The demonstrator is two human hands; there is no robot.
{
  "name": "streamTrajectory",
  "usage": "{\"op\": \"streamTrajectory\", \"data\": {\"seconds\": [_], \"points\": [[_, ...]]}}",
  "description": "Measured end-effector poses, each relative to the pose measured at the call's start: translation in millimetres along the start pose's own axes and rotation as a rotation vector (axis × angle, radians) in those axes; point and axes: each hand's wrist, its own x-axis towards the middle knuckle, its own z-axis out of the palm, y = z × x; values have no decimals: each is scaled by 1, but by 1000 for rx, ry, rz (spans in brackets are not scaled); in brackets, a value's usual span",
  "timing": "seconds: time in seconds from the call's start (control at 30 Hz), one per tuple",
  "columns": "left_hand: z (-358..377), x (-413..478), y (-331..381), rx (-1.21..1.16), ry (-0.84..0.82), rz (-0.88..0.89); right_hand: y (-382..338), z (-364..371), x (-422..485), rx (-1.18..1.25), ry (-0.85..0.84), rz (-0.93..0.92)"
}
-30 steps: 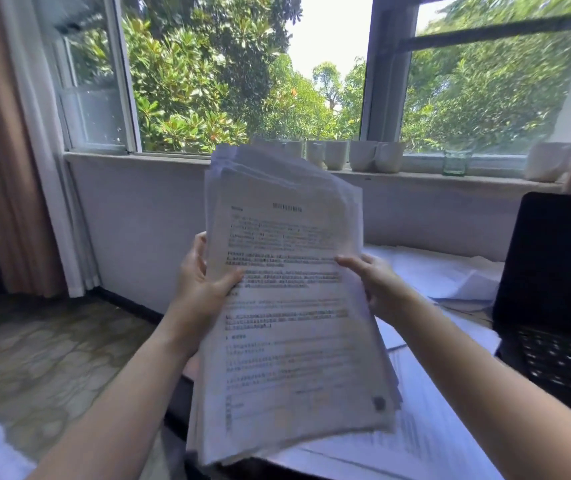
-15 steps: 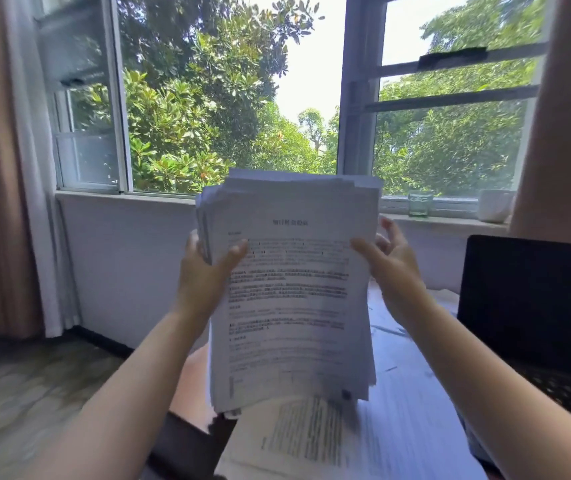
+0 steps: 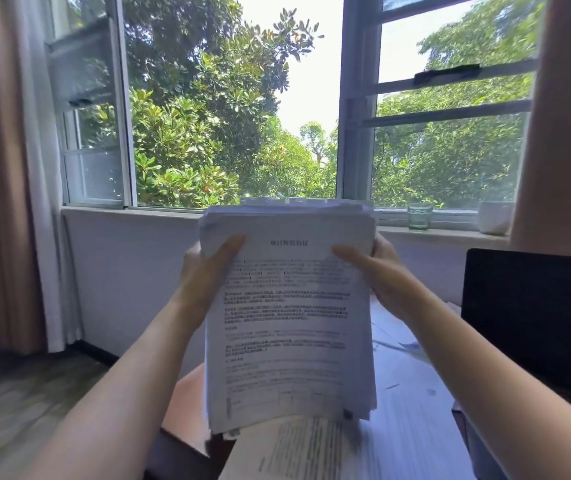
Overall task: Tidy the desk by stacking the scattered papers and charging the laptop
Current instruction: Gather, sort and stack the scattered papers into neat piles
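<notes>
At the far left of my feed a curtain [image 3: 7,168] hangs beside the window, off the counter [image 3: 187,407] and no part of the job. Next comes the left grip [image 3: 204,275], closed on the left edge of the paper stack [image 3: 291,323], with the thumb flat across the printed front page and the fingers hidden behind.

The stack stands upright over the counter's near-left corner, text facing me. Its lower edge is down by a loose sheet [image 3: 297,448] lying there, and I cannot tell whether they touch. I read that upright hold as squaring up. With the sheets on end, a tap on the counter would let uneven edges drop level, and the top edge does look ragged, with several sheets stepping out.

The right grip [image 3: 388,282] mirrors the left, clamped on the right edge with the thumb in front, so both sides are pinched and nothing can fan out. Right of the stack, more papers [image 3: 412,393] lie spread across the counter toward its far edge, not yet gathered, so I judge the stacking partway done. On the windowsill beyond sit a glass jar [image 3: 419,216] and a white cup [image 3: 494,218].

At the counter's right edge the laptop [image 3: 533,317] stands open with its screen dark. I see no charging cable, so that half of the task looks untouched.
</notes>
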Motion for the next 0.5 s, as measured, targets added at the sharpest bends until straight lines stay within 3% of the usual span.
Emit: {"op": "streamTrajectory", "data": {"seconds": [0.17, 0.33, 0.5], "points": [[7, 2, 3, -5, -40, -10, 1, 1, 0, 11, -48, 41], [15, -1, 6, -30, 17, 92, 3, 20, 6, -53, 134, -23], [19, 0, 9, -32, 47, 139, 3, 29, 14, -68, 152, -104]]}}
